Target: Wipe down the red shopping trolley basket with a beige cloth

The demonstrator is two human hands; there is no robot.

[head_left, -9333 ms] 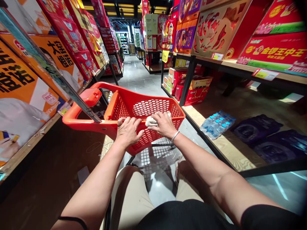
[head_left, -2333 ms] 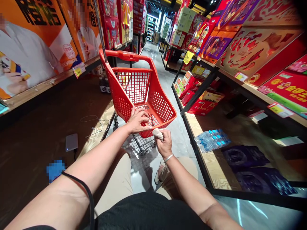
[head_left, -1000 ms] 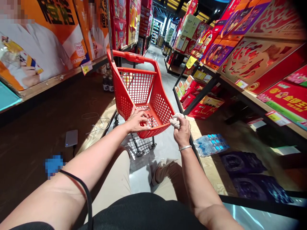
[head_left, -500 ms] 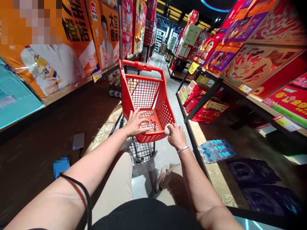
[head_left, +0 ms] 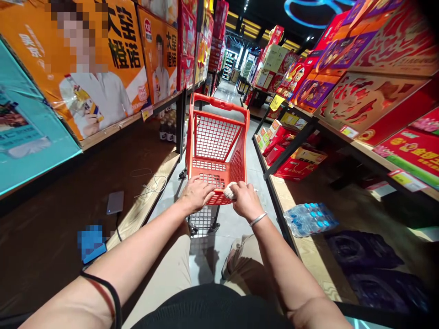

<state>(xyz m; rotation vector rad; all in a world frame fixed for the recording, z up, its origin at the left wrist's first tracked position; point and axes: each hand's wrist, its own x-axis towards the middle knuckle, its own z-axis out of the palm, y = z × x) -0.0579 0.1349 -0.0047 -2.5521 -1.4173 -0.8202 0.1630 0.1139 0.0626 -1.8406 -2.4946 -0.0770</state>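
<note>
A red plastic shopping cart (head_left: 219, 119) stands in the aisle in front of me, its near rim by my hands. My left hand (head_left: 196, 195) is closed over the near left corner of that rim, fingers over the inside and thumb on my side. In my right hand (head_left: 246, 199), a bunched whitish cloth (head_left: 229, 191) is gripped against the right part of the same rim. The fingertips of my right hand are partly hidden by the cloth. The cart's basket shows a bare grid bottom.
Shelves line both sides. Orange drink cartons (head_left: 113, 87) and a teal box (head_left: 30, 123) are at left, above a cabled white device (head_left: 115, 203) and a blue object (head_left: 92, 244). Red gift boxes (head_left: 300, 162), bottled water (head_left: 310, 219) and dark purple packs (head_left: 363, 249) are at right.
My left hand has come down from spread fingers above the basket onto the near rim. My right hand and cloth have shifted left along the rim. The cart has turned slightly.
</note>
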